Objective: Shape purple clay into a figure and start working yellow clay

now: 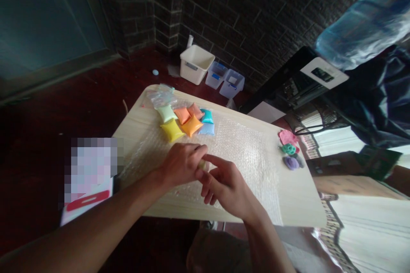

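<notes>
Over the middle of the table, my left hand (183, 163) and my right hand (228, 184) meet at the fingertips. Between them shows a small pale yellow lump (202, 164), perhaps soft clay, mostly covered by the fingers. Both hands are closed around it, with the right index finger and thumb pressing from the right. Below the hands lies bubble wrap (246, 149). Just beyond them are several puffy coloured packets, among them a yellow packet (172, 130), an orange packet (192, 126), a pale green packet (166, 113) and a teal packet (207, 115).
Clear plastic bags (160, 96) lie at the table's far left corner. Pink, green and purple shaped pieces (291, 162) rest near the right edge. Past the table (304, 204) stand a white bin (194, 68), clear boxes (231, 85) and a water dispenser (323, 72).
</notes>
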Demonstrator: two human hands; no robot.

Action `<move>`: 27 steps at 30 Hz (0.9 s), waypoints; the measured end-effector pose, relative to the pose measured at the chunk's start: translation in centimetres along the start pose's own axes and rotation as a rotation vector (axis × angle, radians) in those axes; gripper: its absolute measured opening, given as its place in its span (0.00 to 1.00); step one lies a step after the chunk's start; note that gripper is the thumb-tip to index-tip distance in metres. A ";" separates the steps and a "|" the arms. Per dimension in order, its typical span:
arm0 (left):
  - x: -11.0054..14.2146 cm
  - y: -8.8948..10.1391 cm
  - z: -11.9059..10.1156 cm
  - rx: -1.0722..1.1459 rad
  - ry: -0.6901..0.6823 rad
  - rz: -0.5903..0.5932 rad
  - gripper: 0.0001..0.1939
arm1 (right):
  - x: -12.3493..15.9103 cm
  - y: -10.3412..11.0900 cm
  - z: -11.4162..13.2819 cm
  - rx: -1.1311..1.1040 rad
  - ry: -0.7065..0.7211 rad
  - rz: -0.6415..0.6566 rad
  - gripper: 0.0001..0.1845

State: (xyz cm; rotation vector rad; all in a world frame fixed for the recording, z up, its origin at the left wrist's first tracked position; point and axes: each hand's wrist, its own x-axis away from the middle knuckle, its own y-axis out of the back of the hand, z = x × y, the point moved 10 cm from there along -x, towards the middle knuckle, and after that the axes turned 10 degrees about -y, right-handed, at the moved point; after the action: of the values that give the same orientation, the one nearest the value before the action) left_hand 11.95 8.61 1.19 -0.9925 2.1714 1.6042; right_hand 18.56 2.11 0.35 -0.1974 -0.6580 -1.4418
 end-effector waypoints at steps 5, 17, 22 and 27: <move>0.2 -0.7 -0.8 0.078 -0.034 0.050 0.05 | 0.4 0.6 0.7 0.232 0.017 -0.093 0.19; -0.2 -1.2 -2.0 -0.008 -0.022 0.047 0.05 | 0.0 0.4 -1.3 -0.035 -0.107 0.016 0.23; -0.4 -0.2 -1.7 -0.167 -0.048 0.035 0.04 | -0.2 -1.1 -3.2 -0.477 -0.279 0.281 0.33; -1.1 1.5 -0.5 -0.215 0.017 -0.038 0.04 | -0.9 -2.0 -2.3 -0.599 -0.168 0.324 0.38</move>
State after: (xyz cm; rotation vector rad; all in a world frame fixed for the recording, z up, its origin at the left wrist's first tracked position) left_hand 11.85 8.78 3.10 -1.1029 2.0091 1.8465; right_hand 17.37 1.39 -2.50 -0.8616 -0.2900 -1.2786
